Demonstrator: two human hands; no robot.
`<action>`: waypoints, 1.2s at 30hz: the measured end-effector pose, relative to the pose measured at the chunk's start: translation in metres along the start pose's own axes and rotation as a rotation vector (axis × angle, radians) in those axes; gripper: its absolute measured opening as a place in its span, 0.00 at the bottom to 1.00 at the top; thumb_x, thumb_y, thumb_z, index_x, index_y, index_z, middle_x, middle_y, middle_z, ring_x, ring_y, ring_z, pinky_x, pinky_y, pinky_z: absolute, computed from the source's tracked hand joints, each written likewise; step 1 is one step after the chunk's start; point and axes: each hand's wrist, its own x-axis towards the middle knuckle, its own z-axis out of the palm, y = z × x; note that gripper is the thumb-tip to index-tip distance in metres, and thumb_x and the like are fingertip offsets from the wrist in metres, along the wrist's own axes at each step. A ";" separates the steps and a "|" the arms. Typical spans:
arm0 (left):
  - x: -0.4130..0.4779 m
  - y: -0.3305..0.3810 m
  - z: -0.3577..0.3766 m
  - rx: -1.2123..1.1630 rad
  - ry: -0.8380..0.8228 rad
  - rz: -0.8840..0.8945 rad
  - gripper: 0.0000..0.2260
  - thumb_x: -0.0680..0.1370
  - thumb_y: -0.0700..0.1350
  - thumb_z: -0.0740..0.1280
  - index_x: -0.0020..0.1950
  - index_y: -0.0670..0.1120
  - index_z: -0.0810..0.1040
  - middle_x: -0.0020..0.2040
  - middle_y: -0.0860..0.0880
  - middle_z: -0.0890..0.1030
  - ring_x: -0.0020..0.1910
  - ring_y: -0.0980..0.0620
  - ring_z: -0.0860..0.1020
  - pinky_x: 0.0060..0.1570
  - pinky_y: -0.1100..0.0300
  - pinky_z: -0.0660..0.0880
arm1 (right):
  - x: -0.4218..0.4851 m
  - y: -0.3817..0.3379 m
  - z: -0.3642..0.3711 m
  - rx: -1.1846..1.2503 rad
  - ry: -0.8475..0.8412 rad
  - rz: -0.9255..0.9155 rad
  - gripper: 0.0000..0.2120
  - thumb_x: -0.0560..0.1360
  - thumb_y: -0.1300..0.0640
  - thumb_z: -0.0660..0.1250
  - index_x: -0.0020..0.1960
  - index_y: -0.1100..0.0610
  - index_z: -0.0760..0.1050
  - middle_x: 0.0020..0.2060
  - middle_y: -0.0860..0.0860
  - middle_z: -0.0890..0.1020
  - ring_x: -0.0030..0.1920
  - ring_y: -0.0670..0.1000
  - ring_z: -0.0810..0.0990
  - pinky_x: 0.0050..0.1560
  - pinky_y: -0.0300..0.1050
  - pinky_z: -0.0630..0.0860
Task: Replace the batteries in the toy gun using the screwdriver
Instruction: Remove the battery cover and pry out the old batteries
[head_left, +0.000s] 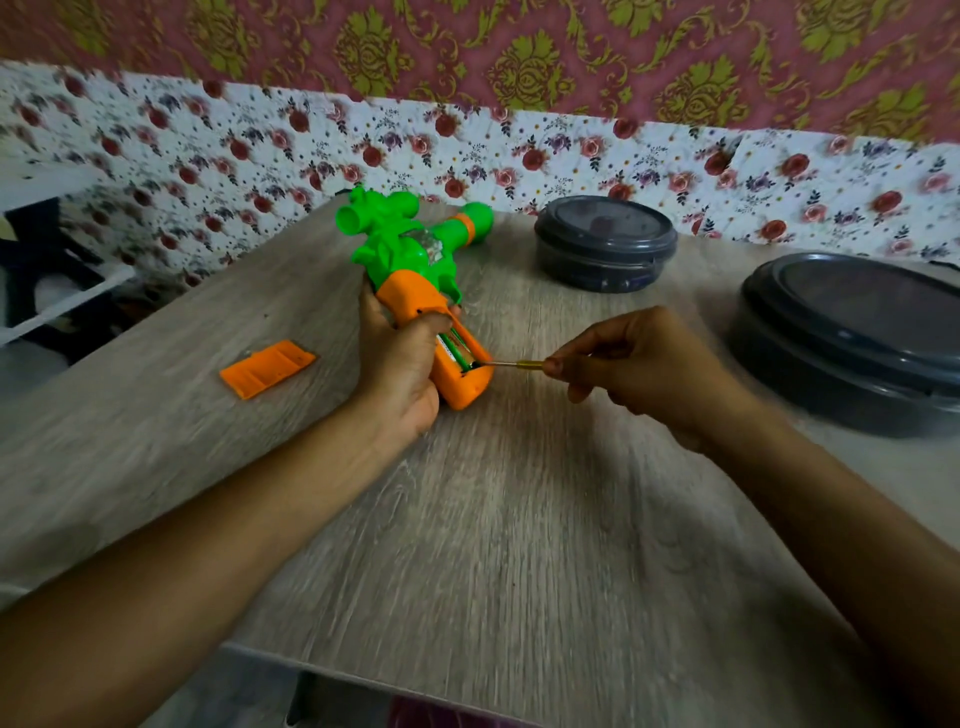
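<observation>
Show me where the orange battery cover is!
In the head view, the orange battery cover lies flat on the wooden table, to the left of the left hand gripping the toy gun, not touching either.

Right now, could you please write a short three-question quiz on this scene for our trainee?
1. True or false: the orange ribbed plastic battery cover is fitted on the green and orange plastic toy gun.
2. What does the right-hand grip hold? A. a loose battery B. the thin yellow-handled metal screwdriver C. a grey round lid
3. Fill in: the left-hand grip wraps the gun's orange ____.
Key: 1 false, the cover lies on the wood-grain table, left of the gun; 2 B, its tip reaches into the open battery compartment; 3 handle.
</observation>
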 end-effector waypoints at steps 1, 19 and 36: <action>0.003 0.000 -0.001 -0.020 0.015 -0.025 0.22 0.70 0.25 0.59 0.61 0.41 0.68 0.40 0.45 0.76 0.38 0.50 0.77 0.43 0.55 0.76 | 0.000 0.000 0.002 0.079 0.008 0.045 0.02 0.69 0.54 0.69 0.38 0.51 0.80 0.30 0.49 0.81 0.21 0.40 0.70 0.22 0.30 0.64; 0.013 0.003 -0.005 0.083 0.075 -0.040 0.17 0.71 0.27 0.63 0.56 0.41 0.69 0.41 0.44 0.77 0.33 0.54 0.78 0.30 0.63 0.76 | 0.007 0.023 0.001 -0.524 0.178 -0.086 0.09 0.74 0.52 0.65 0.52 0.52 0.76 0.48 0.48 0.76 0.45 0.45 0.74 0.42 0.33 0.70; -0.024 0.013 0.007 0.727 -0.447 0.430 0.35 0.67 0.42 0.70 0.73 0.51 0.63 0.54 0.54 0.78 0.45 0.57 0.78 0.47 0.63 0.76 | -0.010 -0.009 0.071 0.769 -0.040 0.035 0.13 0.75 0.69 0.59 0.58 0.68 0.73 0.56 0.66 0.78 0.58 0.62 0.77 0.61 0.56 0.73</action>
